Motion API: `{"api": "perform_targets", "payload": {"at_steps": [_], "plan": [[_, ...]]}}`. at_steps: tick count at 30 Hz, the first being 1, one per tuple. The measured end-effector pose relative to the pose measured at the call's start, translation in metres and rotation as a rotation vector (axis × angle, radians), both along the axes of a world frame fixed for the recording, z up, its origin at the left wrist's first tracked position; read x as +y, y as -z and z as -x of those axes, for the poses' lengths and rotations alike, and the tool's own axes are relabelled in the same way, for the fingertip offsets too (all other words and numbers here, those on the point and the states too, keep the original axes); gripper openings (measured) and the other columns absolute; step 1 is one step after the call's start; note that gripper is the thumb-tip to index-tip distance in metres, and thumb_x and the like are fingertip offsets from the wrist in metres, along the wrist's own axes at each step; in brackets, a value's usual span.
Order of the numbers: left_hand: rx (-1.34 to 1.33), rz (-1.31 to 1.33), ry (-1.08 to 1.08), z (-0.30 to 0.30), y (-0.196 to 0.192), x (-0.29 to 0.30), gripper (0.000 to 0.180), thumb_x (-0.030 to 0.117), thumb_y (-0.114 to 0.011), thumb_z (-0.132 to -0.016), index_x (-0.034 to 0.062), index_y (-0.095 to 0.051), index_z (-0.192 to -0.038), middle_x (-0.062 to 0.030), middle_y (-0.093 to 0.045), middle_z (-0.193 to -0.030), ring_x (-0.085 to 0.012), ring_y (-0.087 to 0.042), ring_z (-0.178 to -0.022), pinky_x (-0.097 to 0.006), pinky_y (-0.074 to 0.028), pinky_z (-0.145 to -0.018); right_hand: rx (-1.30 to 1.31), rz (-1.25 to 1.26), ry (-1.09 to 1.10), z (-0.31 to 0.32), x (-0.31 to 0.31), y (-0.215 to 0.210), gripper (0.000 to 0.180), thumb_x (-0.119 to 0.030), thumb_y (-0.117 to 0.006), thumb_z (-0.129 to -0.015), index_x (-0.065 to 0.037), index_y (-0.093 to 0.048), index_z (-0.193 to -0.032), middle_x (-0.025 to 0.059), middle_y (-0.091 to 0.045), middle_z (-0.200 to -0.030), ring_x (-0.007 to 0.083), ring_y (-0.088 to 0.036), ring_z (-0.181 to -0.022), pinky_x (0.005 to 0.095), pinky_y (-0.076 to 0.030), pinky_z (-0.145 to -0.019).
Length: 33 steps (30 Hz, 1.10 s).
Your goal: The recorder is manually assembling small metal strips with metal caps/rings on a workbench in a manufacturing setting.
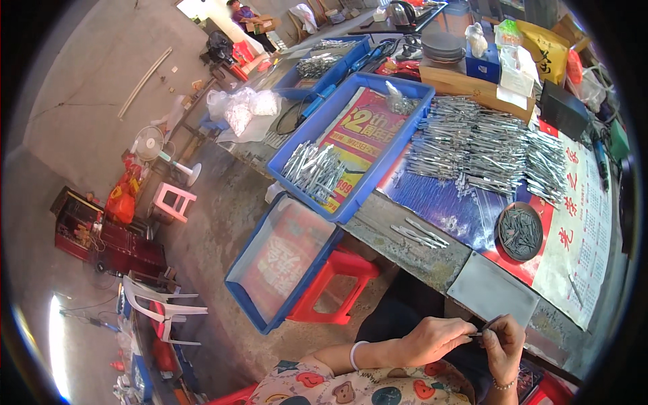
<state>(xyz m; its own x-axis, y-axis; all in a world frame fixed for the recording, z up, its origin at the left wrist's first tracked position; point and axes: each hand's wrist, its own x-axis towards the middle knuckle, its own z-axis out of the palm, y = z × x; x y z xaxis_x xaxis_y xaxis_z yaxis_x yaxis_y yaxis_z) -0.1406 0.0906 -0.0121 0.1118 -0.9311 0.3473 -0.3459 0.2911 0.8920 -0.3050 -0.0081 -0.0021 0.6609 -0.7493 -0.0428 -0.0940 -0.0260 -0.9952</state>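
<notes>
Close together near the table's front edge, my two hands meet at the fingertips. My left hand [437,339], with a white band on its wrist, pinches a small slim metal piece [476,333]. My right hand [504,349], wearing a beaded bracelet, has its fingers closed on the same piece's other side. The fingers cover most of it, so its exact kind cannot be made out. Just beyond them lies a flat grey plate [491,287]. A round bowl [501,251] of dark slim metal strips stands past the plate. Several slim silvery pieces [420,233] lie left of the bowl.
A large heap of slim silvery metal pieces [472,150] covers the far table. A blue tray [388,192] holds more. Another blue tray [255,304] rests on a red stool [337,287], left of my legs. A person [248,23] carries a box in the background.
</notes>
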Motion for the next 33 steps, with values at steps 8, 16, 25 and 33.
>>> {"api": "perform_targets", "payload": {"at_steps": [8, 16, 25, 33], "plan": [[0.003, -0.013, 0.010, 0.001, 0.003, 0.001, 0.022, 0.001, -0.064, -0.080, -0.0002, -0.055, -0.100, -0.0148, -0.061, -0.085, -0.0341, -0.062, -0.077, -0.039, -0.049, -0.059, 0.010, -0.030, 0.015, 0.006, 0.000, -0.001, 0.016, -0.009, -0.060, -0.087, -0.002, -0.049, -0.078, 0.0027, -0.054, -0.070, 0.0077, -0.049, -0.058, 0.0214, -0.040, -0.053], [-0.053, 0.017, -0.022, 0.004, 0.004, -0.003, 0.023, 0.001, -0.067, -0.079, 0.0004, -0.058, -0.101, -0.0132, -0.061, -0.079, -0.0309, -0.061, -0.066, -0.036, -0.047, -0.055, 0.015, -0.104, 0.086, 0.010, 0.002, -0.002, 0.009, -0.001, -0.061, -0.082, 0.002, -0.054, -0.077, 0.0040, -0.056, -0.067, 0.0095, -0.052, -0.060, 0.0228, -0.042, -0.056], [-0.277, 0.012, -0.082, 0.010, 0.004, -0.002, 0.027, 0.001, -0.068, -0.076, 0.0017, -0.057, -0.101, -0.0106, -0.060, -0.076, -0.0281, -0.061, -0.065, -0.036, -0.047, -0.055, 0.022, -0.049, 0.075, 0.015, 0.002, 0.010, 0.009, -0.001, -0.062, -0.082, 0.002, -0.055, -0.079, 0.0040, -0.058, -0.069, 0.0079, -0.052, -0.061, 0.0218, -0.043, -0.056], [-0.314, 0.021, -0.078, 0.015, 0.005, -0.005, 0.026, 0.002, -0.069, -0.076, 0.0019, -0.058, -0.099, -0.0093, -0.059, -0.075, -0.0267, -0.061, -0.064, -0.035, -0.049, -0.055, 0.017, 0.001, 0.069, 0.020, 0.001, 0.017, 0.012, -0.003, -0.065, -0.079, 0.002, -0.055, -0.080, 0.0043, -0.058, -0.068, 0.0077, -0.053, -0.061, 0.0210, -0.044, -0.057]]}}
